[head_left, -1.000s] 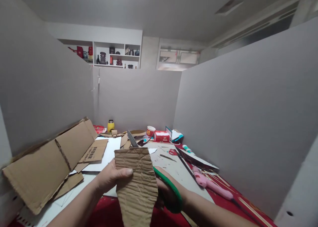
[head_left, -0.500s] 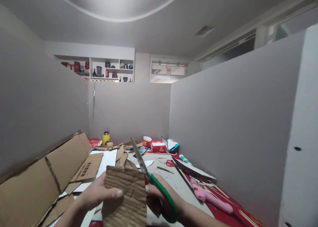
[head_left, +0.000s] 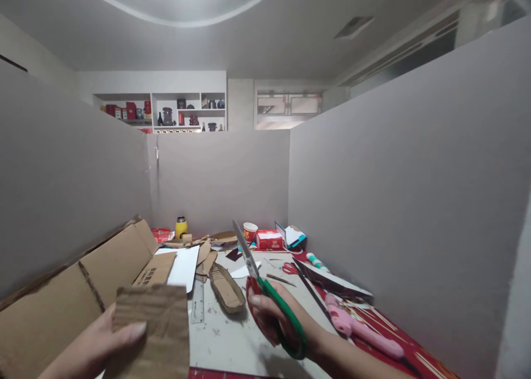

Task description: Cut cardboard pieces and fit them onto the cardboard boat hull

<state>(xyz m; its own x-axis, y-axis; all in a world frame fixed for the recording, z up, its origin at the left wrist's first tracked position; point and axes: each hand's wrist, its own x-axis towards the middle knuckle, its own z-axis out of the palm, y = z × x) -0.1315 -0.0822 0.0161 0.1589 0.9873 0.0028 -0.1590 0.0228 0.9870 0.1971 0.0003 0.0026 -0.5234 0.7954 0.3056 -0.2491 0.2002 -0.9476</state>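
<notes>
At the lower left, my left hand (head_left: pixel 118 335) grips a piece of corrugated cardboard (head_left: pixel 160 329), thumb on its ribbed face. My right hand (head_left: pixel 276 315) holds scissors (head_left: pixel 284 315) with green and red handles. Their blades look closed and point up and away, apart from the cardboard. Between and beyond my hands lies a boat-shaped cardboard tray (head_left: pixel 227 290) on the pale work board (head_left: pixel 224 343). A clear ruler (head_left: pixel 198 301) is on the board behind the held cardboard.
A large cardboard box piece (head_left: pixel 112 249) lines the left side. A pink glue gun (head_left: pixel 360 329) and red-handled scissors (head_left: pixel 290 268) lie at right. At the back stand a yellow bottle (head_left: pixel 181 228), a paper cup (head_left: pixel 249 232) and a red tissue pack (head_left: pixel 269 239). Grey partitions enclose the table.
The cardboard in my left hand has moved left, away from the scissors. My right hand has shifted slightly right with them. The boat-shaped tray and ruler now show between my hands.
</notes>
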